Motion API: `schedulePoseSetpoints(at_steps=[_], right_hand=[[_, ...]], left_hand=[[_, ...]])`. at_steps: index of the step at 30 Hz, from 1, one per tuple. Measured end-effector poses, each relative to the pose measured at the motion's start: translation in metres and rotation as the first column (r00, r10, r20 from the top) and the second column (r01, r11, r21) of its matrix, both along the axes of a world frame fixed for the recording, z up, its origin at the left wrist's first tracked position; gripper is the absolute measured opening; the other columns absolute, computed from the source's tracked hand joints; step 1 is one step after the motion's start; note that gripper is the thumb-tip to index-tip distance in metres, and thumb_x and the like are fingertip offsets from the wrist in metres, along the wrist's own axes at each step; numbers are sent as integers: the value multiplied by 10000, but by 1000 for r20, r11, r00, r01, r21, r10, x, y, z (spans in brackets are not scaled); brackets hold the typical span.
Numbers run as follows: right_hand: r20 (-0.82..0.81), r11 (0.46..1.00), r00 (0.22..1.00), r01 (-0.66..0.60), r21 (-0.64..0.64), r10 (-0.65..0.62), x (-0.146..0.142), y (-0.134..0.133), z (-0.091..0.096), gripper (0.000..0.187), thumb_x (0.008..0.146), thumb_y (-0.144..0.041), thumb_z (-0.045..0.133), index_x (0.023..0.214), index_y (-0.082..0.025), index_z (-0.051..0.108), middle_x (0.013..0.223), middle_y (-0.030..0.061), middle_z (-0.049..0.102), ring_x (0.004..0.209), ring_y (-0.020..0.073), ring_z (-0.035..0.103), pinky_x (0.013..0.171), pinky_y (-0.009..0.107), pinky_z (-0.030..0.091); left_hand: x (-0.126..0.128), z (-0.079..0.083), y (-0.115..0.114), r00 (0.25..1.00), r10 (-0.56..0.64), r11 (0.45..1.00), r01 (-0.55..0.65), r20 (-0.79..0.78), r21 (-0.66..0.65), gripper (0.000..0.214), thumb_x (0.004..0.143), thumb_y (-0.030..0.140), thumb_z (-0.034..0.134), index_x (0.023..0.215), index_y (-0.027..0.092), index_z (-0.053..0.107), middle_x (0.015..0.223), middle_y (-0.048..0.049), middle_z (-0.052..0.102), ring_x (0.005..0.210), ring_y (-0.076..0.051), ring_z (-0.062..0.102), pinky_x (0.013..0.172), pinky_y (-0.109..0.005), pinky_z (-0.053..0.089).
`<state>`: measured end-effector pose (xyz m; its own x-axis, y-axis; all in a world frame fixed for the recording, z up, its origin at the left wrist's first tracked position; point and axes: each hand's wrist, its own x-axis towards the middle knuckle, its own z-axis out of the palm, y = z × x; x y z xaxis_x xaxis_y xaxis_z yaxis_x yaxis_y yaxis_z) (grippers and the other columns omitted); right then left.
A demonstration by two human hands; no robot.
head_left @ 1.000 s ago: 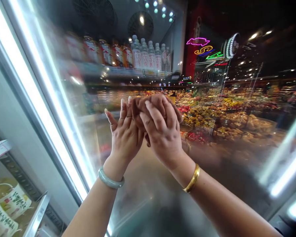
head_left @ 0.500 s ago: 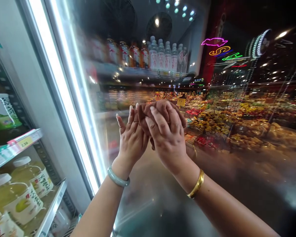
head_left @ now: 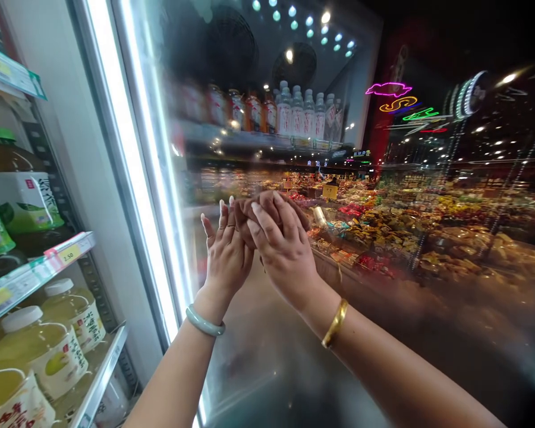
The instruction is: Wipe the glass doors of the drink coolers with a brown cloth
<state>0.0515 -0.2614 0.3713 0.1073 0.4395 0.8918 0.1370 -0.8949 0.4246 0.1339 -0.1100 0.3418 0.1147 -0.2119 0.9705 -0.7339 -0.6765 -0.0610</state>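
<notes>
A brown cloth is pressed flat and bunched against the glass door. My right hand lies over the cloth with its fingers bent onto it, a gold bangle at the wrist. Just left of it, my left hand leans on the glass with fingers stretched and spread, and a pale green bangle rings that wrist. Its inner edge meets the cloth's left end. Part of the cloth is hidden behind the right hand.
At the left, cooler shelves hold large bottles of yellow drink and a dark drink bottle. A bright light strip runs along the door's edge. Reflected or seen through the glass are small bottles and heaped packaged goods.
Both hands have slid a little left over the glass, taking the brown cloth along. My view has shifted slightly, showing more of the shelves at the left.
</notes>
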Motion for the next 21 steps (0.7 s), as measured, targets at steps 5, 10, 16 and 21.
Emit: schedulePoseSetpoints(at_steps=[5, 10, 16, 21], right_hand=[[-7, 998, 1000, 16, 69, -16, -8, -9, 9, 473, 1054, -239, 516, 1527, -241, 528, 1625, 28, 503, 1649, 260, 174, 1330, 477, 352], [5, 996, 1000, -6, 91, 5, 24, 23, 48, 462, 1083, -323, 453, 1534, -248, 522, 1669, 21, 437, 1636, 288, 218, 1351, 487, 302], [-64, 997, 998, 2, -76, -7, 3, 4, -12, 429, 1058, -241, 491, 1476, -216, 583, 1663, -15, 450, 1626, 265, 247, 1338, 422, 347], [23, 988, 999, 29, 155, -33, -33, -30, -40, 509, 1034, -213, 548, 1541, -249, 518, 1553, 53, 581, 1628, 277, 246, 1318, 515, 355]], left_hand=[[5, -2, 12, 998, 56, 998, -57, -23, -20, 710, 1103, 278, 361, 1698, 277, -27, 1765, -59, 122, 1649, -218, 44, 1344, -493, -133], [10, -1, 19, 997, 63, 996, -65, -46, -58, 686, 1109, 297, 328, 1699, 268, -20, 1767, -60, 92, 1651, -195, 24, 1341, -453, -141], [6, -13, 13, 997, 43, 999, -44, -56, -4, 702, 1097, 289, 357, 1702, 217, 6, 1762, -109, 139, 1654, -226, 28, 1348, -503, -93], [-16, -29, -7, 1000, -15, 998, 16, -14, 63, 737, 1077, 236, 412, 1703, 215, 22, 1752, -120, 171, 1651, -232, 70, 1357, -495, -41]])
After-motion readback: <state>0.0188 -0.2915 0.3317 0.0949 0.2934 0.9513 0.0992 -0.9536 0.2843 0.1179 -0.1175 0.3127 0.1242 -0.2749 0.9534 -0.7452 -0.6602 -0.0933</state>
